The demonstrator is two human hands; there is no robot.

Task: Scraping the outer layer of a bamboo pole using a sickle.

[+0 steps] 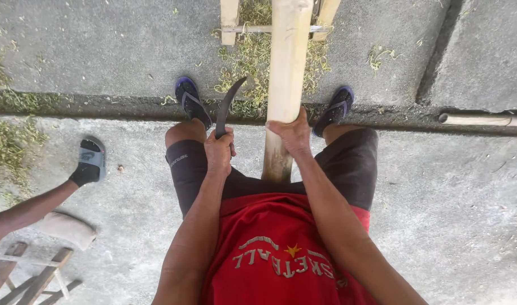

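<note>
Concrete ground (450, 226) under a seated person. A bamboo pole (285, 68) runs forward between the knees — the right hand (293, 133) is wrapped closed around it. The left hand (219, 151) is clenched on the handle of a curved knife (227, 103), blade raised just beside the pole.

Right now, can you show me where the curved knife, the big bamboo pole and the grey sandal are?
curved dark knife (227, 104): head view, middle of the blade.
pale bamboo pole (286, 56): head view, bare shaft.
grey sandal (91, 157): head view, top strap.
</note>
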